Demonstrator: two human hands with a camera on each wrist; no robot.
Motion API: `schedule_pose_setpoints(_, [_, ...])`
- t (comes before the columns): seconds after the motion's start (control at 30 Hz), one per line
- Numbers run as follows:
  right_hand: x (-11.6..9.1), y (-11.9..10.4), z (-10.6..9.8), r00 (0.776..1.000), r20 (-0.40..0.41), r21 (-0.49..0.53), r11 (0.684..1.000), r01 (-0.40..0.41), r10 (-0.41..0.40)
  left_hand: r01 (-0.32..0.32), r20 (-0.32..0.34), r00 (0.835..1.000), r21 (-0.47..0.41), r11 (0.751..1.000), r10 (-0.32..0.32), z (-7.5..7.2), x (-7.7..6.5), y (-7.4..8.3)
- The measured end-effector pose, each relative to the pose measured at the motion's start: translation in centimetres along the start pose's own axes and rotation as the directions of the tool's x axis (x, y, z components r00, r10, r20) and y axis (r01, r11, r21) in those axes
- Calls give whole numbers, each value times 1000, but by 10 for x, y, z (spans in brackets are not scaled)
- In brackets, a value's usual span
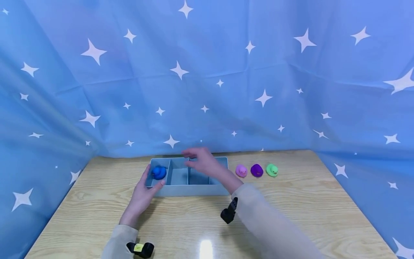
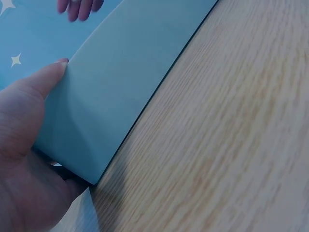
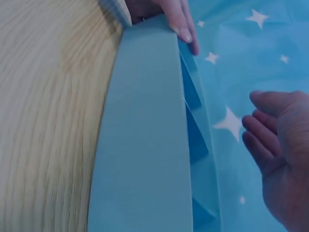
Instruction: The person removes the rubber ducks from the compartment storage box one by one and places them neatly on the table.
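Note:
A pale blue box (image 1: 194, 190) with several compartments in a row sits on the table. In its leftmost compartment lies a blue rubber duck (image 1: 159, 172). My left hand (image 1: 142, 196) grips the box's left end, its thumb on the front rim and its fingers along the end wall. Over the middle of the box hovers my right hand (image 1: 204, 160), holding nothing; in the right wrist view that hand (image 3: 282, 140) is apart from the box, its fingers loosely bent. A pink duck (image 1: 241, 171), a purple duck (image 1: 257, 170) and a green duck (image 1: 272, 170) stand right of the box.
The wooden table (image 1: 181, 223) ends at the back against a blue star-patterned cloth (image 1: 207, 90), which also hangs at both sides. Black wrist cameras sit on both forearms. The box's back edge is close to the cloth.

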State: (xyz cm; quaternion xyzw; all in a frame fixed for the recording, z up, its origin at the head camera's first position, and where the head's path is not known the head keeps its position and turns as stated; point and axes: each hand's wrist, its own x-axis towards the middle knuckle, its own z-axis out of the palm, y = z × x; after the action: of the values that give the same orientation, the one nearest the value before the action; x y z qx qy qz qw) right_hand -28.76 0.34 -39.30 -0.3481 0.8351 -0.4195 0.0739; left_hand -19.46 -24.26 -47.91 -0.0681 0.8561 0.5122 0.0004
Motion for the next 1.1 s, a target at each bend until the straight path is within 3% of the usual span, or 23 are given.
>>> schedule_pose_setpoints(0.33, [34, -19, 40, 992, 128, -65, 998, 15, -6, 2, -11, 1000, -12, 1000, -2, -1, -2, -4])
schedule_pose_setpoints(0.77, [60, -14, 63, 987, 157, -132, 991, -6, 27, -19, -11, 1000, -44, 999, 18, -1, 0, 3])
schedule_pose_setpoints(1.1, [68, -7, 76, 978, 207, -333, 942, 36, 36, -17, -8, 1000, -54, 998, 16, 1, 1, -1])
